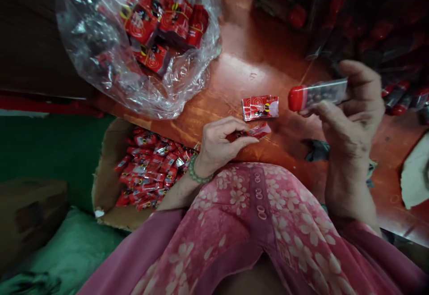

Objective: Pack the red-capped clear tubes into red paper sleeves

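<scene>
My left hand, with a green bead bracelet at the wrist, pinches a small red printed sleeve with a clear part at its end. Just beyond it, a short stack of flat red printed sleeves lies on the table. Up to the right, my right hand grips a clear container with a red cap between thumb and fingers, its cap pointing left. Small dark round pieces show through the clear wall. The container and the sleeve are apart.
A clear plastic bag with banded bundles of red sleeves stands at the upper left. A cardboard box of red wrapped packs is beside my left arm. Several red-capped containers fill the dark upper right. The table is reddish brown.
</scene>
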`<action>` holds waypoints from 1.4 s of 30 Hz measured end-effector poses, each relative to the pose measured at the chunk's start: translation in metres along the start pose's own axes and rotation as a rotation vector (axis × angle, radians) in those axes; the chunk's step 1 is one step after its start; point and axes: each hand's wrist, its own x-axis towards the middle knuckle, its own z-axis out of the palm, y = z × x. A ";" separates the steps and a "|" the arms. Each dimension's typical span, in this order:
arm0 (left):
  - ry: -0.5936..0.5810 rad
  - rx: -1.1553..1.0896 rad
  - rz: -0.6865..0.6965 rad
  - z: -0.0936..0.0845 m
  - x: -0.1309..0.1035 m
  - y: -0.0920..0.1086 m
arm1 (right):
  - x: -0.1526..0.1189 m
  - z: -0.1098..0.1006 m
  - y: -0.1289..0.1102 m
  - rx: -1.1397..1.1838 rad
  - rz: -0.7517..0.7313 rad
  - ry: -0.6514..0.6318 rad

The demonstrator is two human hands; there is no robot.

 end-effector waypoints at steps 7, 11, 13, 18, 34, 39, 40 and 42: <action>-0.069 -0.149 -0.138 -0.003 -0.003 -0.001 | -0.020 0.031 -0.004 0.226 0.051 -0.113; -0.103 -0.211 -0.177 -0.004 -0.005 -0.005 | -0.019 0.023 0.001 0.147 0.052 -0.213; -0.115 -0.216 -0.179 -0.004 -0.005 -0.007 | -0.017 0.020 0.002 0.131 0.056 -0.252; -0.135 -0.164 -0.138 -0.003 -0.004 -0.011 | -0.012 0.012 -0.002 0.122 0.108 -0.395; -0.321 -0.079 -0.106 -0.002 0.001 -0.016 | 0.008 0.008 -0.013 -0.033 0.115 -0.639; -0.385 -0.191 -0.207 -0.004 0.002 -0.014 | 0.011 0.014 -0.014 -0.054 0.103 -0.641; -0.392 -0.207 -0.242 -0.005 0.002 -0.013 | 0.012 0.015 -0.015 -0.049 0.117 -0.637; -0.423 -0.253 -0.320 -0.007 0.002 -0.012 | 0.012 0.019 -0.015 -0.010 0.150 -0.636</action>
